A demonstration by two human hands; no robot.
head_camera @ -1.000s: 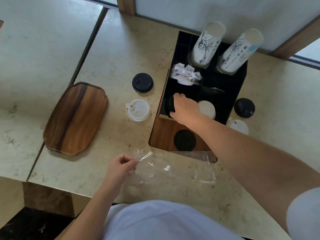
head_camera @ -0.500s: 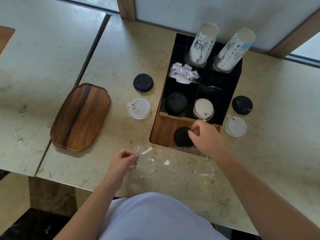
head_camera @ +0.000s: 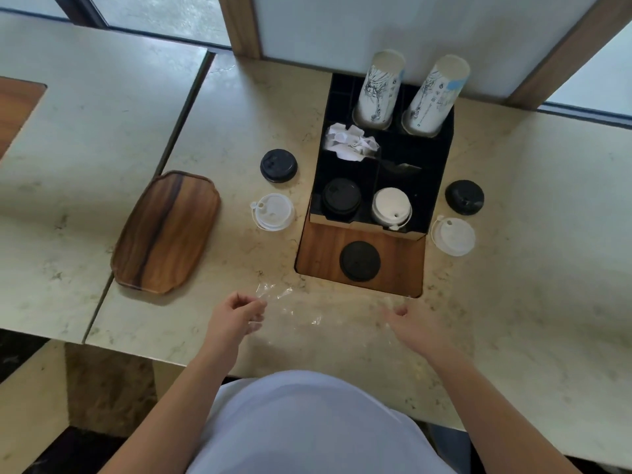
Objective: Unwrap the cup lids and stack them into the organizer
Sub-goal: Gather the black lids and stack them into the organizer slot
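A clear plastic wrap [head_camera: 301,314] lies flat on the counter's near edge. My left hand [head_camera: 236,318] pinches its left end. My right hand [head_camera: 415,323], blurred, has its fingers curled on the wrap's right end. The black organizer [head_camera: 441,159] holds a stack of black lids [head_camera: 341,197] in its front-left compartment and white lids [head_camera: 391,207] in its front-right one. Loose lids lie around it: a black lid [head_camera: 278,165] and a white lid [head_camera: 273,211] on the left, a black lid [head_camera: 464,197] and a white lid [head_camera: 453,236] on the right. Another black lid [head_camera: 359,261] rests on the wooden panel in front.
Two upside-down stacks of paper cups [head_camera: 378,88] stand in the organizer's back row, with crumpled white paper [head_camera: 350,142] in the middle-left compartment. A wooden tray [head_camera: 167,230] lies on the counter to the left. A seam splits the counter beside the tray.
My right hand left the black lids in the organizer's front-left compartment and drew back to the wrap's right end. My left hand stayed on the wrap.
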